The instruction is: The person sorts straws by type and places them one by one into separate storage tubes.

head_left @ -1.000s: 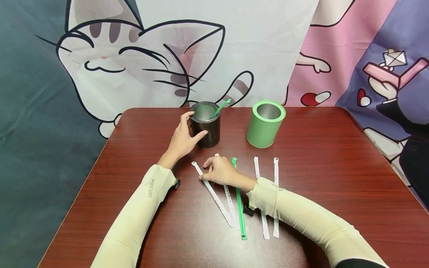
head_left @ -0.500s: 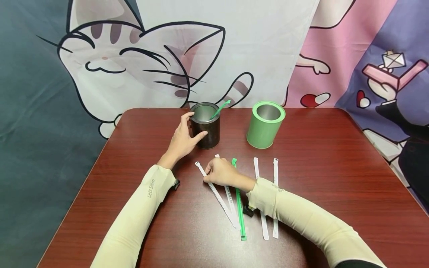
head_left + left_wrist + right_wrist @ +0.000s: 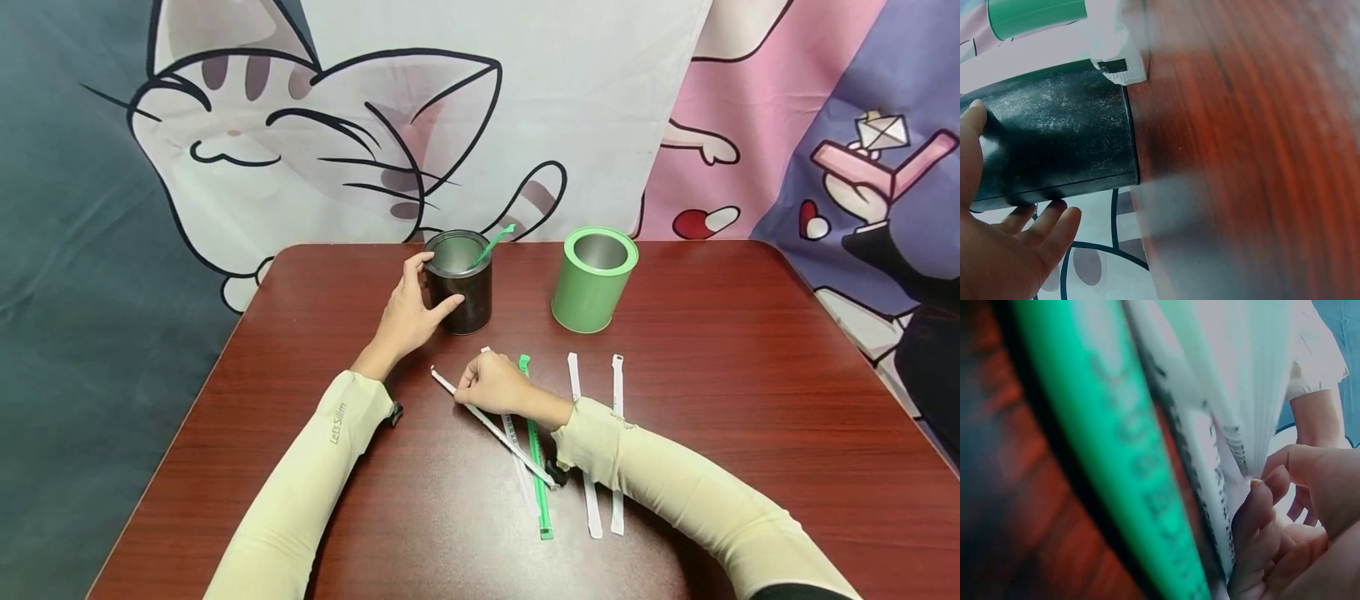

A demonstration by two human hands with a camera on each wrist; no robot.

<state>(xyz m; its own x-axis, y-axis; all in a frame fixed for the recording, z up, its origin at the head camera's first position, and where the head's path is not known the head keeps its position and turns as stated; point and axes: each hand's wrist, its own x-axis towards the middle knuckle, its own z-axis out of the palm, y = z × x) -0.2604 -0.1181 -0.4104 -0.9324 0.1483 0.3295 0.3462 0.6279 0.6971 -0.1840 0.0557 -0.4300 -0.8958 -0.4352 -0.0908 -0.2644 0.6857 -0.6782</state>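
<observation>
My left hand grips the black can at its left side, thumb across the front and fingers behind. In the left wrist view, several fingertips lie along the can's side. A green straw leans out of the can's mouth. My right hand pinches a slim white wrapped straw between thumb and fingertips. That straw slants across another white straw and a green straw in the head view. In the right wrist view, printing shows on the green straw.
A green can stands upright at the back, right of the black one. Two white straws lie lengthwise on the brown table, partly under the right forearm. A printed cat curtain hangs behind.
The white straw in my right fingers has turned, its near end swinging right over the green straw. My right fingertips shifted slightly right and drew together on it. My left hand stays on the black can.
</observation>
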